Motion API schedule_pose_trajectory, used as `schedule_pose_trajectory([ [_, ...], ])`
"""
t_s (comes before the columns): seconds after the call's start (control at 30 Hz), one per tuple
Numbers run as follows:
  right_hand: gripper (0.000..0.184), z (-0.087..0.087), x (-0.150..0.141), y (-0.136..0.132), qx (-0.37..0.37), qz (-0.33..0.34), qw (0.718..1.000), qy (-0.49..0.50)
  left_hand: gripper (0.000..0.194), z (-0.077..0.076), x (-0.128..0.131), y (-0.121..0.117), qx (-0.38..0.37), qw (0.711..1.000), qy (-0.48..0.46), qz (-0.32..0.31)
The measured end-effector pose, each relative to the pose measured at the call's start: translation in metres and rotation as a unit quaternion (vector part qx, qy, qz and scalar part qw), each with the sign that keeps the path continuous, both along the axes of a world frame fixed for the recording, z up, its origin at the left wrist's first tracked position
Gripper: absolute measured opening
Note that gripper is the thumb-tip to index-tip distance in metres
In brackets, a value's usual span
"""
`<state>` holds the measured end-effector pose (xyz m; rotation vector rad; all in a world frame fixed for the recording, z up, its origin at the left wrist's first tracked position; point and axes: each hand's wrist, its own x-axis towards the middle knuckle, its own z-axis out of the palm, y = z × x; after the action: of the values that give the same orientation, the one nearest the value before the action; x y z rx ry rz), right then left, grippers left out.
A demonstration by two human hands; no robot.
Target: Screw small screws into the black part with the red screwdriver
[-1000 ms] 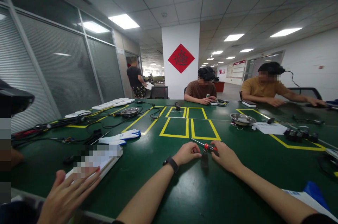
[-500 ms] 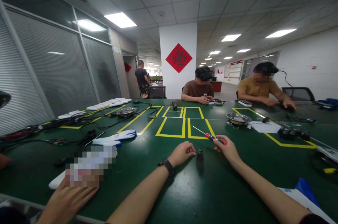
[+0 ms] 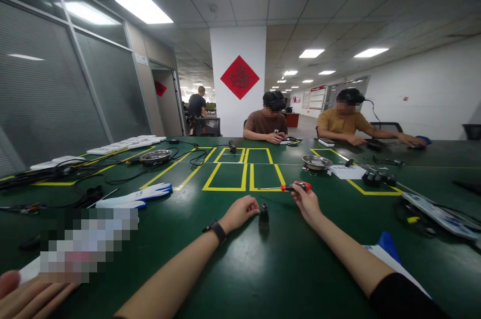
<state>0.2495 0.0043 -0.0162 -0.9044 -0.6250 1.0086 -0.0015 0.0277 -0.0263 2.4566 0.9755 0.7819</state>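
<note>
My right hand (image 3: 307, 204) is closed on the handle of a red and black screwdriver (image 3: 296, 187). Its thin metal shaft points left, nearly level, just above the green table. My left hand (image 3: 240, 212) rests on the table with curled fingers, a dark watch band at the wrist. What those fingers hold, if anything, is hidden. Close beside its fingertips stands a small black cylindrical piece (image 3: 264, 219) with a metallic top, upright between my two hands and apart from the screwdriver.
Yellow tape outlines (image 3: 224, 189) mark the green table (image 3: 210, 279). Metal bowls (image 3: 316, 162) stand left and right. Gloves (image 3: 135, 195) and black cables lie leftward. Another person's hand (image 3: 41, 299) is at lower left; two people sit opposite. A white power strip (image 3: 438, 216) lies right.
The view has swung right. The screwdriver has gone from slanting to nearly level, its tip now above the black piece's far side. The person opposite at right has stretched an arm outward.
</note>
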Motion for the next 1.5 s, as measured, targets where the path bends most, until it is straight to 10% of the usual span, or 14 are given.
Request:
schedule_pose_trajectory([
  [1.5, 0.013, -0.003, 0.007, 0.0, -0.003, 0.115, 0.993, 0.038, 0.01, 0.009, -0.004, -0.009, 0.006, 1.0, -0.002, -0.014],
])
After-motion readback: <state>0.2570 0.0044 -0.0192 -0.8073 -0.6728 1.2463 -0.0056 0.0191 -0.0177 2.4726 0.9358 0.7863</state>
